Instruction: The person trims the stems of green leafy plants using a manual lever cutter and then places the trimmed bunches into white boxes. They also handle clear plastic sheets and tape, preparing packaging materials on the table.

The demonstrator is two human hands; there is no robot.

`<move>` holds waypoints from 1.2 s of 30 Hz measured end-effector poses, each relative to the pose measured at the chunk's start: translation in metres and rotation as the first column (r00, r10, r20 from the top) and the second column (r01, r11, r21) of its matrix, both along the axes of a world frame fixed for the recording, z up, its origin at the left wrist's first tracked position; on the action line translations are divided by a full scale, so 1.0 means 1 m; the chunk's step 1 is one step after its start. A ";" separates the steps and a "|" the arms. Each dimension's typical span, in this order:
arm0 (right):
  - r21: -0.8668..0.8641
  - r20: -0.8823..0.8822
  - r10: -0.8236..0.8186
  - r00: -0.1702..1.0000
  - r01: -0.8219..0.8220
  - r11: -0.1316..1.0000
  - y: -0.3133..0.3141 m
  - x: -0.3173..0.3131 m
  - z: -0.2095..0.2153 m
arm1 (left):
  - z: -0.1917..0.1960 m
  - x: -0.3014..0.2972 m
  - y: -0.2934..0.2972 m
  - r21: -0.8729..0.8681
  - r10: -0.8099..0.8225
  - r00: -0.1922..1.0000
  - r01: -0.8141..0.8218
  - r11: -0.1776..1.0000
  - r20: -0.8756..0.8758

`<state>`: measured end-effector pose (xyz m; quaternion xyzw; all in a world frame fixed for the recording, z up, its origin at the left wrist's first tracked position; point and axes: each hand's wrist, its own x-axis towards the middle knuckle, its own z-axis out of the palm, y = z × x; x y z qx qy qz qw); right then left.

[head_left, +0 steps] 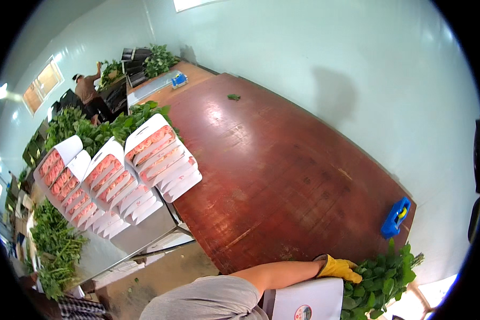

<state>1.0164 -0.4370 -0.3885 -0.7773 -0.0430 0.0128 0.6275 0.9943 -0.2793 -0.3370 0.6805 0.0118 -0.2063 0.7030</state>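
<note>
My left hand [338, 268], in a yellow work glove, reaches across the near right corner of the table. Its fingers are bent over a bunch wrapped in white corrugated card [320, 296], where green leafy stems [380, 280] come out toward the right. A round printed emblem marks the card. The flower heads of this bunch are hidden. My right hand is not in view. Just beyond the stems, a blue tape dispenser [396, 217] with a yellow core stands at the table's right edge.
The reddish-brown table [272, 176] runs along a pale wall, with a loose leaf [233, 97] at its far end. Stacked white-wrapped pink roses [154, 146] lie on a metal stand at left. Farther back, a person [88, 93] works near another blue dispenser [179, 80].
</note>
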 end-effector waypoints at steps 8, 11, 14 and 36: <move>0.015 0.147 0.165 0.975 -0.169 0.985 0.087 -0.035 0.089 | 0.088 -0.066 0.060 -0.069 0.092 0.958 -0.076 0.995 0.271; 0.018 0.197 0.231 0.953 -0.239 0.971 0.124 -0.070 0.126 | 0.128 -0.109 0.103 0.071 0.159 0.886 -0.210 0.975 0.436; 0.036 0.247 0.305 0.920 -0.323 0.946 0.165 -0.113 0.158 | 0.176 -0.175 0.158 0.069 0.293 0.766 -0.402 0.913 0.573; 0.096 0.241 0.933 0.266 -0.963 0.250 0.552 -0.294 0.227 | 0.455 -0.643 0.401 0.246 0.107 0.264 -0.578 -0.778 0.959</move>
